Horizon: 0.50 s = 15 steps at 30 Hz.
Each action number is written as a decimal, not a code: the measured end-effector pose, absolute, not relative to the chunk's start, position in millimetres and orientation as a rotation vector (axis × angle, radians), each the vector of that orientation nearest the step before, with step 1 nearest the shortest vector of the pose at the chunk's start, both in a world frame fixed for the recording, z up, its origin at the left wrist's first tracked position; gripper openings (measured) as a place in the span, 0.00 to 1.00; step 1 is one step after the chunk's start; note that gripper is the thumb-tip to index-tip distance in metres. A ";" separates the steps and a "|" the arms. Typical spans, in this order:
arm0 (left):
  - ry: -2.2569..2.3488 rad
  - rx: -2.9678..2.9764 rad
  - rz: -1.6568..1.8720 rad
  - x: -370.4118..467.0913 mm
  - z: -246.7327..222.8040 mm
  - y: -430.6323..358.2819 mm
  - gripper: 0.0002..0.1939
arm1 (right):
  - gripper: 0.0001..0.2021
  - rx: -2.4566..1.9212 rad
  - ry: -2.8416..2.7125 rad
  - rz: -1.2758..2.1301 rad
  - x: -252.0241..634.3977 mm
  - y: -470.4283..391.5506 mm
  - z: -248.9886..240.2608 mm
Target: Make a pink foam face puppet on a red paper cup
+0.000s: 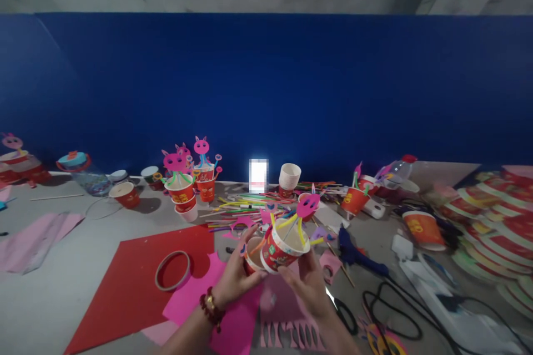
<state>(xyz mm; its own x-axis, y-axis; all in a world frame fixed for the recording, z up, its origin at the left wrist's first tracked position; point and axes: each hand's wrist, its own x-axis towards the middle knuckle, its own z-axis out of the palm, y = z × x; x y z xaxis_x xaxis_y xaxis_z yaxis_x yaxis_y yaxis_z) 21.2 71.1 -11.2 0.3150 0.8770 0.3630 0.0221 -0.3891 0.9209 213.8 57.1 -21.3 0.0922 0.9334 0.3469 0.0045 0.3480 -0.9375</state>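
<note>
Over the table's front middle, my left hand (233,283) is closed around a small red paper cup (254,258), its opening tipped toward me. My right hand (310,285) grips a tilted red-and-white paper cup (278,252) from below, the thumb on its side. Yellow pipe cleaners (300,233) rise from this cup, and a bright pink paper face (308,206) with ears sits at their top. The two cups touch or nearly touch, side by side. Part of the left cup is hidden behind my fingers and the right cup.
Pink paper (237,321), red sheet (125,283) and a tape ring (172,270) lie left. Behind are loose pipe cleaners (250,205) and finished cup figures (181,188). A blue glue gun (358,255) with cord, black-handled scissors (345,313) and blurred stacked cups (495,222) stand right.
</note>
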 end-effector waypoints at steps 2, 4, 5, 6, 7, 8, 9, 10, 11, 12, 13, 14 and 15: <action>0.802 1.686 1.221 20.3 -12.7 70.6 0.44 | 0.25 -0.980 -1.293 0.898 213.0 59.4 -19.5; 0.807 1.686 1.232 20.2 -15.2 69.7 0.45 | 0.24 -0.985 -1.302 0.893 211.6 61.5 -14.5; 0.810 1.684 1.230 20.5 -16.5 69.3 0.45 | 0.24 -0.985 -1.305 0.891 210.7 62.2 -11.5; 0.809 1.678 1.226 21.1 -17.9 69.0 0.45 | 0.25 -0.982 -1.310 0.896 209.6 62.7 -8.7; 0.801 1.668 1.222 21.8 -19.2 68.9 0.46 | 0.25 -0.980 -1.315 0.901 208.6 62.9 -6.2; 0.793 1.654 1.220 22.7 -20.2 68.9 0.46 | 0.26 -0.980 -1.320 0.903 207.6 63.0 -4.5; 0.787 1.640 1.220 23.4 -20.9 69.2 0.47 | 0.26 -0.982 -1.324 0.903 206.8 62.9 -3.5; 0.789 1.624 1.226 24.1 -21.2 69.5 0.48 | 0.26 -0.987 -1.327 0.898 206.2 62.8 -3.5; 0.795 1.612 1.233 24.6 -21.2 69.9 0.47 | 0.26 -0.997 -1.327 0.891 205.9 62.8 -4.1; 0.800 1.600 1.237 25.1 -21.0 70.1 0.47 | 0.25 -1.011 -1.324 0.884 205.8 62.9 -5.2; 0.803 1.579 1.236 25.4 -20.7 70.2 0.47 | 0.24 -1.022 -1.319 0.881 205.8 63.2 -6.6; 0.809 1.535 1.240 25.7 -20.6 70.0 0.47 | 0.23 -1.029 -1.315 0.884 206.0 63.7 -7.9; 0.814 1.477 1.245 26.1 -20.9 69.4 0.47 | 0.22 -1.029 -1.313 0.888 206.2 64.4 -9.0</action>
<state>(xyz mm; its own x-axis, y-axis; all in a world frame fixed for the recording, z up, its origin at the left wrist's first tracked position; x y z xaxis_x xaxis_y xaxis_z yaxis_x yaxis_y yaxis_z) 26.1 69.4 -20.9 0.2441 0.9247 0.2921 -0.1031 -0.2748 0.9560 206.2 64.4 -9.0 0.0758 0.9430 0.3239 0.0509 0.3208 -0.9458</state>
